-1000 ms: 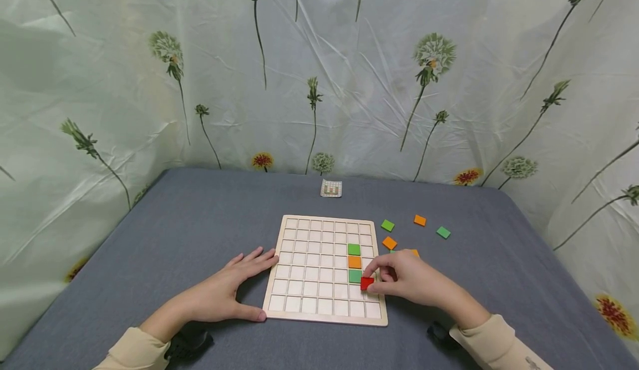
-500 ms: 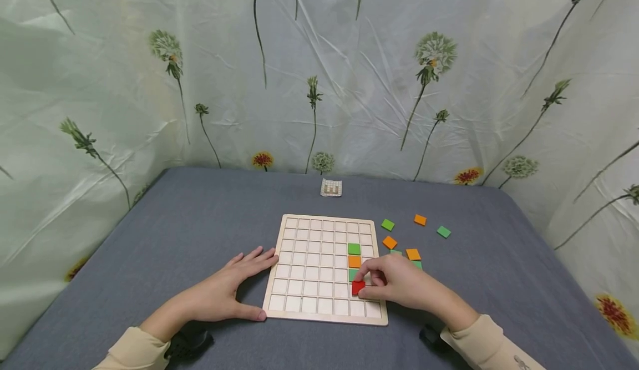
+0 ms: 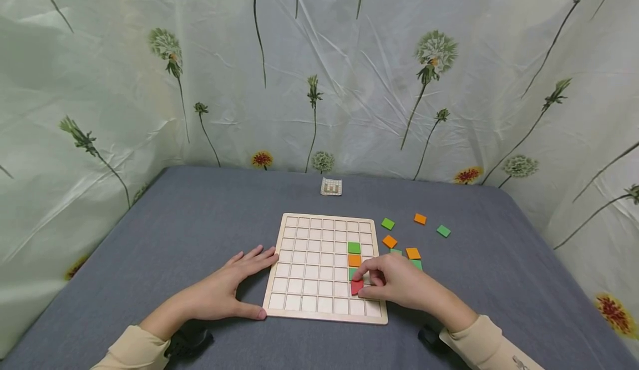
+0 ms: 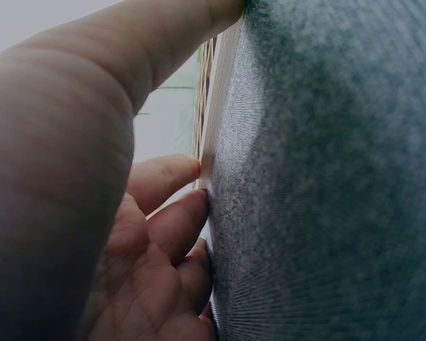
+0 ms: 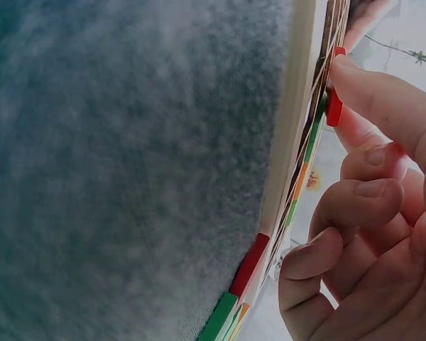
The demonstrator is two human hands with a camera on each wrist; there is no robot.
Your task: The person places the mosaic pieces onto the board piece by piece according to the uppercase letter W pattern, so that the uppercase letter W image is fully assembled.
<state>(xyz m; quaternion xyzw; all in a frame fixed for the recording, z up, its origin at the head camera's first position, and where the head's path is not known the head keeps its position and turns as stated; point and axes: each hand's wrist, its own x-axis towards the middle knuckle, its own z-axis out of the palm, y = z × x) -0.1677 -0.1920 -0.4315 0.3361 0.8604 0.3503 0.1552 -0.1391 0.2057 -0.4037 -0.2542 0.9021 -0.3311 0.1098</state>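
My right hand (image 3: 401, 281) pinches a red square tile (image 3: 356, 287) between thumb and forefinger. That tile sits at a wooden grid board (image 3: 303, 273), just below a teal-green tile (image 3: 352, 274) partly covered by my fingers. Above these in the same column lie an orange tile (image 3: 354, 260) and a green tile (image 3: 354, 247). From the right wrist, the red tile (image 5: 334, 110) looks tilted against the grid. At the board's left edge, my left hand (image 3: 219, 289) rests with fingers extended, its fingertips and thumb touching the frame.
Several loose tiles lie right of the board, among them a green tile (image 3: 388, 223), an orange tile (image 3: 420, 218) and a teal one (image 3: 443, 231). Beside the board, the right wrist view shows another red tile (image 5: 250, 264). A small patterned card (image 3: 331, 187) lies behind on the grey cloth (image 3: 224, 209).
My right hand has carried the red tile left and slightly nearer, to below the teal-green tile. Over the last half second it has barely shifted. My left hand has stayed put.
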